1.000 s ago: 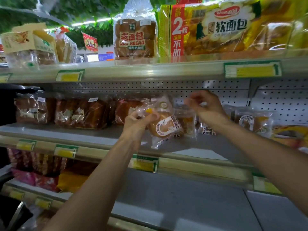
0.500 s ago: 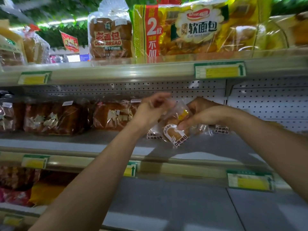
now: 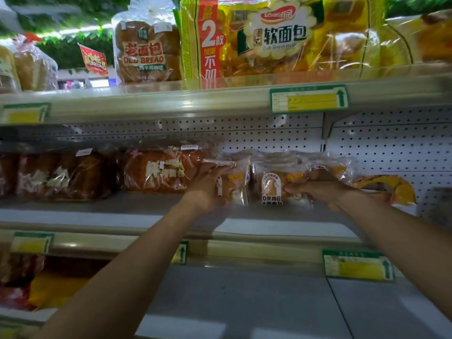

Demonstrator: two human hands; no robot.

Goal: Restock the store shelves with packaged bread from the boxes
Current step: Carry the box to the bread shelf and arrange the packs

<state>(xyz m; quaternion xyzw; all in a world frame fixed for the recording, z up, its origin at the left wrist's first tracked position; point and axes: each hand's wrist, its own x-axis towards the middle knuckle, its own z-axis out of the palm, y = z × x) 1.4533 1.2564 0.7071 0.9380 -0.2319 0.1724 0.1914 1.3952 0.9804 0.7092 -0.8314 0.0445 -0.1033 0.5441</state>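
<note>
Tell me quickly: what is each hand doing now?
Left hand: grips a bun pack.
Right hand: fingers curled on another bun pack.

On the middle shelf (image 3: 146,211), the left hand (image 3: 208,185) holds a small bun pack (image 3: 233,184) upright. The right hand (image 3: 318,188) grips the next pack (image 3: 274,187) just beside it. Brown loaves (image 3: 156,171) stand to the left, yellow bags (image 3: 281,37) above.
</note>
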